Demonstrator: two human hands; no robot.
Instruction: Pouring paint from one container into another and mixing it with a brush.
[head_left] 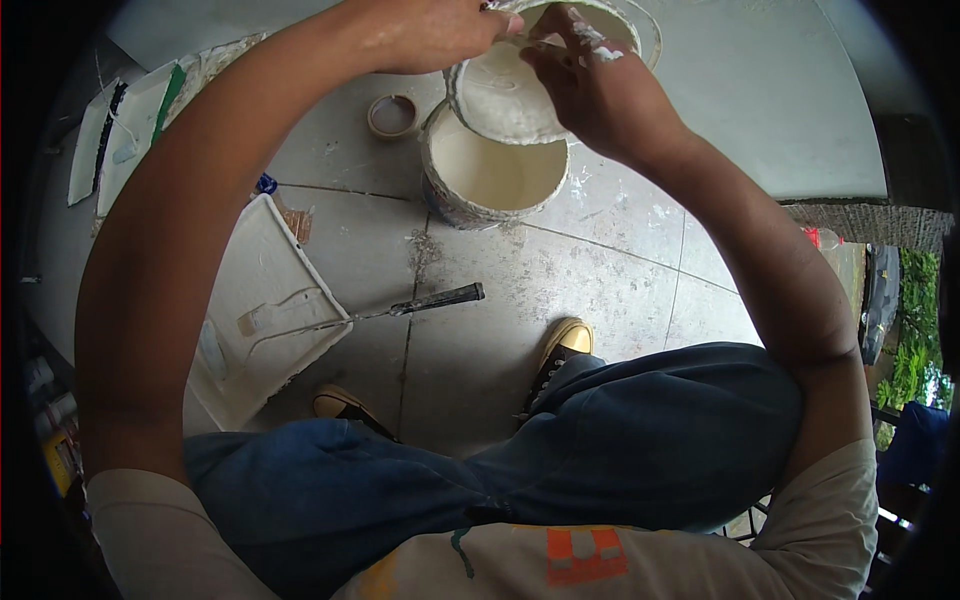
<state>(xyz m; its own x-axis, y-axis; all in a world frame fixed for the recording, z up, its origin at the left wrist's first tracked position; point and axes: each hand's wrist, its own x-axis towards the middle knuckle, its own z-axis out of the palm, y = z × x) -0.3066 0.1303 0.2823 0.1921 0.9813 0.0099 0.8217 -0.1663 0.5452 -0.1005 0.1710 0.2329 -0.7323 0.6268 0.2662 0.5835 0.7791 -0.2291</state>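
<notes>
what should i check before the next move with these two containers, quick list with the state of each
1. Upper container over the bucket: ok, its near rim overlaps the bucket's opening as seen from above.
2. Left hand grip: cannot tell, the fingers are partly hidden.
3. Right hand clean: not ok, white smears on it.
4. Floor unmarked: not ok, white spots beside the bucket.
5. Black-handled tool fully inside the tray: not ok, its handle juts past the edge.
6. Tape roll apart from the bucket: ok, it lies to the left.
</notes>
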